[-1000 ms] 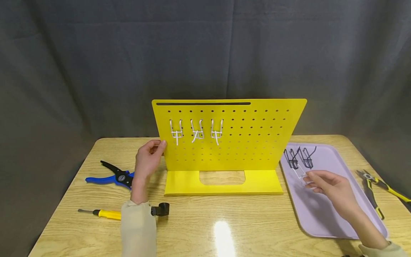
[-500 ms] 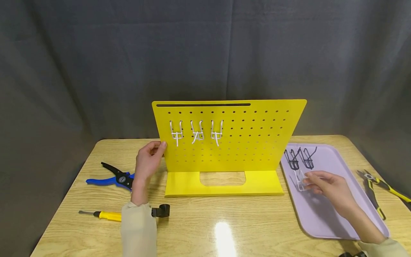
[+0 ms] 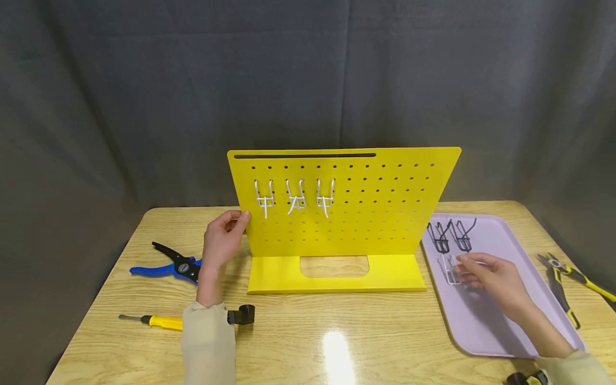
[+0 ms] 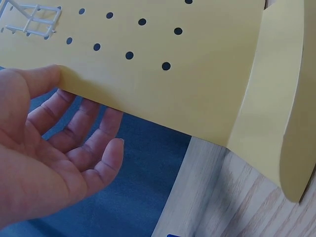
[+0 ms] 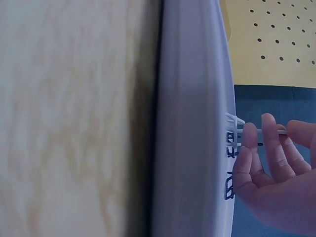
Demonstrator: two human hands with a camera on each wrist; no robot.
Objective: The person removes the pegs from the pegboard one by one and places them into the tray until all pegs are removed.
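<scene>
- On my head feed, the left hand has its thumb against the front face of the yellow pegboard and fingers behind the left edge, pinching it; my left wrist view shows the little finger free of the board.
- My right hand is partly curled, thumb and fingers pinching a white wire hook over the left part of the lilac tray. I can't tell whether that hook touches the tray.
- Just beyond the held hook, toward the tray's far left corner, I see two black wire hooks, one close beside the other.
- The pegboard stands on its folded base on the wooden bench, well apart from my right hand.
- Three more white hooks hang side by side in its upper left part: left, middle and right.
- To my left lie a blue-and-black plier-type tool and, nearer me, a yellow-handled screwdriver, both partly hidden by the left arm.
- Right of the tray lie yellow-and-black pliers, their handles spread.
- A dark curtain hangs behind everything.
</scene>
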